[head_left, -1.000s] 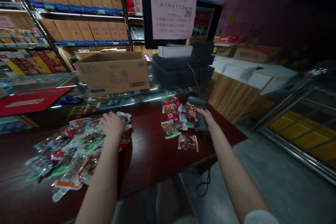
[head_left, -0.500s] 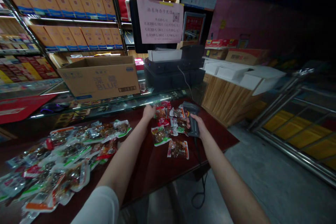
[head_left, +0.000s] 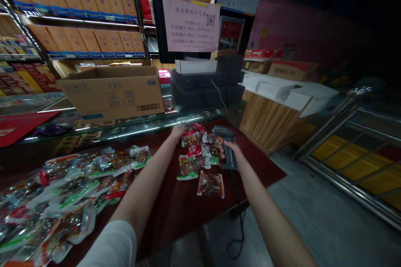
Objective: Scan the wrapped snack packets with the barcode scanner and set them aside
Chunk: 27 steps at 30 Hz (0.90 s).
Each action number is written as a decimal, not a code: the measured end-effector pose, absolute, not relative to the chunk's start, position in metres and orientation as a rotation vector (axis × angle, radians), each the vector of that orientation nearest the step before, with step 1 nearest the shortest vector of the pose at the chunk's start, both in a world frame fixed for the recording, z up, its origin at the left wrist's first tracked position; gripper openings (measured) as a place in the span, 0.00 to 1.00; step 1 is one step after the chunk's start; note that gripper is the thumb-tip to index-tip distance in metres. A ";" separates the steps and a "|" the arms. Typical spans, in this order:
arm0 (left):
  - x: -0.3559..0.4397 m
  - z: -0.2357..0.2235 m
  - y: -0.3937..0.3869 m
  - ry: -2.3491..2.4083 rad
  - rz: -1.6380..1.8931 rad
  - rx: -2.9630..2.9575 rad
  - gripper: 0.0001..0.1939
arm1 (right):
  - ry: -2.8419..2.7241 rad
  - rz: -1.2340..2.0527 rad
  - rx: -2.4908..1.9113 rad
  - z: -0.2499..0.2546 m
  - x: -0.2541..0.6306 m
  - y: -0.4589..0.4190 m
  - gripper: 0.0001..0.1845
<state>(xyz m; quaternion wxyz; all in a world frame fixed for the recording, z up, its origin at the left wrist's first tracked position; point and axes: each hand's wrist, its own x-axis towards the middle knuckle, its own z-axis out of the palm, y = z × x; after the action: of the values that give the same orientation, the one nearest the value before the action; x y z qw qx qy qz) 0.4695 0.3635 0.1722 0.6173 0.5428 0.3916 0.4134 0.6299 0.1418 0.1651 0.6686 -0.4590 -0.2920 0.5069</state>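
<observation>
- Right hand [head_left: 234,154]: we saw it closed around the handle of a dark handheld scanner [head_left: 229,156], fingers wrapped below the head.
- The scanner's head stood above the grip, at the far side of the fist; its cord [head_left: 235,247] hung in a loop past the table's near edge.
- Left hand [head_left: 177,132]: we found it stretched out to the far edge of the dark red table [head_left: 266,169], at the far left corner of the smaller packet group. Fingertips were blurred; we could not tell whether they gripped a packet.
- Smaller group of snack packets [head_left: 189,139]: lay between the two hands, its right side just beside the scanner grip. We could not tell whether packet and knuckles touched.
- Nearer us, a green-edged packet [head_left: 187,168] lay at the group's near left; an orange-edged packet [head_left: 210,184] lay flat below the group, apart from both hands.
- Larger packet pile [head_left: 75,187]: we noted it left of the left forearm, well apart from the scanner.
- Beyond, a cardboard box [head_left: 115,96] stood open-topped on the glass counter [head_left: 134,132].
</observation>
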 end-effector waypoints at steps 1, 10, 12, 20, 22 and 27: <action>0.466 0.176 0.361 0.927 0.962 1.254 0.12 | -0.650 1.141 -1.029 0.165 0.630 0.142 0.18; 0.398 0.219 0.326 0.827 0.932 1.208 0.06 | -0.692 1.187 -1.056 0.168 0.627 0.136 0.18; 0.381 0.226 0.315 0.655 0.827 1.148 0.07 | -0.713 1.210 -1.066 0.170 0.624 0.134 0.19; 0.331 0.226 0.282 0.442 0.759 1.023 0.19 | -0.856 1.201 -1.038 0.187 0.590 0.148 0.19; 0.326 0.222 0.281 0.447 0.810 1.007 0.19 | -0.923 1.281 -0.995 0.197 0.575 0.156 0.17; 0.326 0.204 0.287 0.497 0.893 0.972 0.21 | -1.046 1.510 -0.904 0.213 0.541 0.184 0.17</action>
<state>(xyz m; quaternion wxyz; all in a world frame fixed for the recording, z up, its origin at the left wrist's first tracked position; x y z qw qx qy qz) 0.3262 0.2872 0.2044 0.7617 0.4465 0.2284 0.4102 0.5409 0.1835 0.2127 0.5201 -0.3772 -0.4362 0.6300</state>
